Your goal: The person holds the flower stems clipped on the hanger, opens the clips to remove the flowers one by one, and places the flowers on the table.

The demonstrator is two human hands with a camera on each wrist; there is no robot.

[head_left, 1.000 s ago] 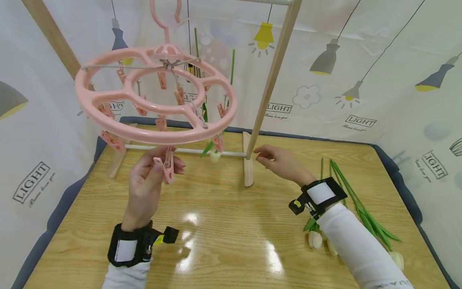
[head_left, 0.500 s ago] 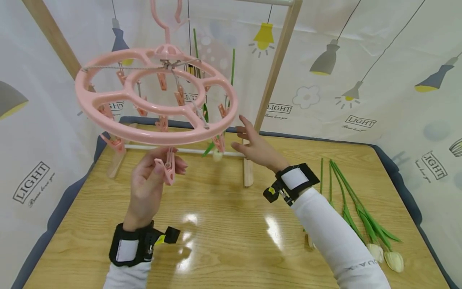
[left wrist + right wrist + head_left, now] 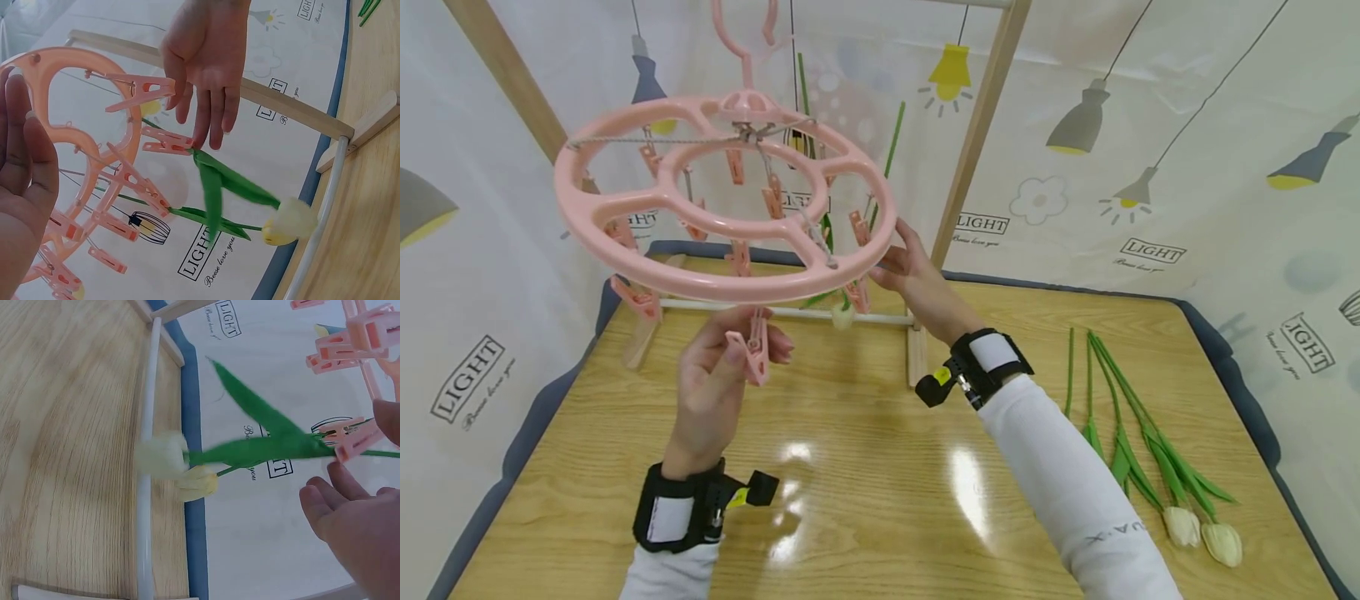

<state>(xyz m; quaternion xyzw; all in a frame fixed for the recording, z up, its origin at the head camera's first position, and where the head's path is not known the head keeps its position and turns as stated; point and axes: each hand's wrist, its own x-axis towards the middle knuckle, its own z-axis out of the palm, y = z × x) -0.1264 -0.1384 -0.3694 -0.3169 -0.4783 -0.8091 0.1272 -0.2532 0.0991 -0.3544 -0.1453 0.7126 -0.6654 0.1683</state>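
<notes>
A pink ring hanger [image 3: 722, 287] hangs with pink clothespins under it. Between the thumb and fingers of my left hand [image 3: 707, 392] is the front clothespin [image 3: 752, 354], which it pinches. Two white tulips hang head down; in the left wrist view the nearer tulip [image 3: 297, 217] has its stem in a clothespin [image 3: 167, 142]. My right hand [image 3: 917, 279] is at the hanger's right side, fingers extended. Its fingertips meet or nearly meet that clothespin [image 3: 357, 440] and stem in the right wrist view; contact is hard to judge.
More tulips [image 3: 1180, 527] lie on the wooden table [image 3: 865, 467] at the right. A wooden rack post [image 3: 973, 142] stands behind my right hand, with a white bar [image 3: 805, 313] low across the back. Printed cloth [image 3: 1075, 208] surrounds the table.
My right hand has moved left and up from beside the rack post to the hanger's right rim. The hanging tulip there has swung a little. My left hand stays nearly still with the clothespin.
</notes>
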